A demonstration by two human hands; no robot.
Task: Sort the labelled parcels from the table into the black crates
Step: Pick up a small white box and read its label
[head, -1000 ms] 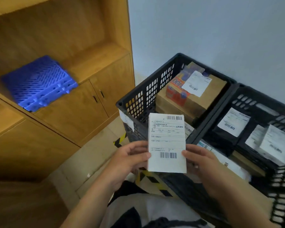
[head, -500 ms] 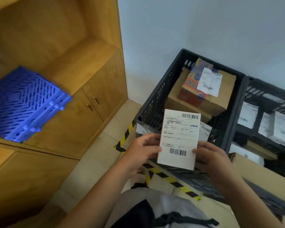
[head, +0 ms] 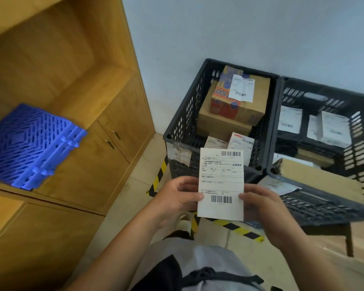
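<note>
I have both hands on one parcel [head: 221, 184], a flat white rectangle held label-up just in front of me. Its long axis runs away from me, the top barcode at the far end and the second barcode near my thumbs. My left hand [head: 174, 199] pinches the left edge, thumb on the label face; my right hand [head: 263, 204] pinches the right edge the same way. The label looks like smooth matte paper with fine black print.

Just beyond my hands stands a black crate [head: 184, 120] of perforated plastic, its walls a grid of slots. Inside it sits a brown cardboard box [head: 250, 106] with a white label and an orange-and-blue printed panel, plus smaller labelled packets at the near end. Beyond my right hand a second crate [head: 357, 148], touching the first, holds dark bags with white labels and a flat tan carton.

Far off past my left hand, a blue slatted plastic grid [head: 27, 143] lies tilted on a wooden shelf [head: 57, 85]. Yellow-and-black tape [head: 235, 225] marks the floor under my hands.
</note>
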